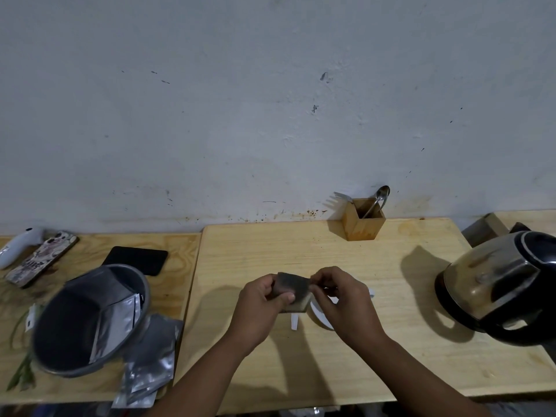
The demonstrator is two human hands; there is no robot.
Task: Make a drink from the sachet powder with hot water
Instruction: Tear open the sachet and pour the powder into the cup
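Both my hands hold a small grey-brown sachet (293, 288) above the middle of the wooden table (331, 356). My left hand (260, 305) grips its left side with the thumb across the front. My right hand (340, 296) pinches its upper right corner. Under my right hand sits a white cup (320, 316), mostly hidden, with only part of its rim showing. A white paper strip (294, 322) hangs below the sachet. A steel and black electric kettle (505, 285) stands at the right, lid shut.
A wooden holder (362, 219) with a spoon (377, 200) and fork stands at the wall. On the left table lie a grey bowl (87, 320) holding silver sachets, more sachets (150, 371) beside it, two phones (137, 260) and a white device (18, 245).
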